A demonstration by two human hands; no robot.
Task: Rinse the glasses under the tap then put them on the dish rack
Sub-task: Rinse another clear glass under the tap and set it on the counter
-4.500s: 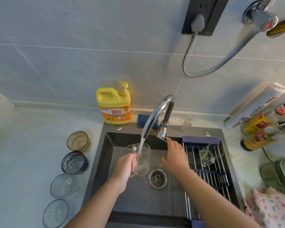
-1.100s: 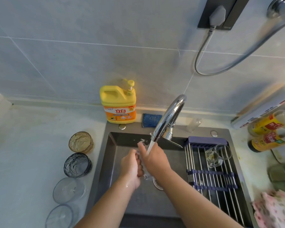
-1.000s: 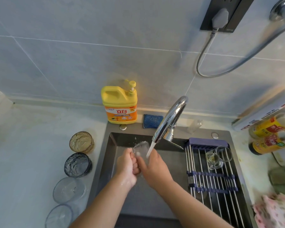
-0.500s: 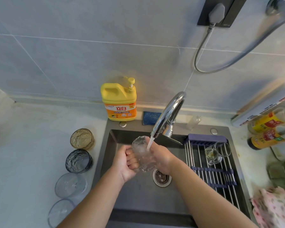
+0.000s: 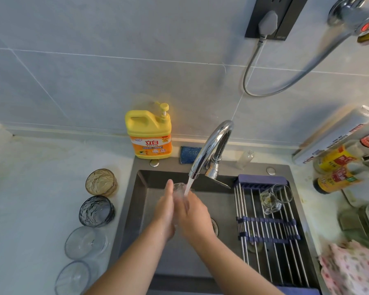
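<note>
Sink (image 5: pixel 137 192): open basin left of dish rack (image 5: pixel 264 241), which spans the right side | clear glass (image 5: pixel 179 186) under tap (image 5: pixel 211 145) stream, mid-basin, off the walls | my left grip (image 5: pixel 164 211) flat-fingered, pressing its left side | my right grip (image 5: pixel 194 218) curled round its right side | row of glasses (image 5: pixel 97 210) on surface (image 5: pixel 41 188), left.

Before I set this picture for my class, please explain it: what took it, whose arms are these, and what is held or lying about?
No machine here: a camera worn on a person's head looks down at their own bare arms over a sink. The left hand and right hand hold a clear glass between them under water running from the tap. On the counter to the left stand an amber glass, a dark glass and two clear tumblers. A glass mug sits on the dish rack at the right.
</note>
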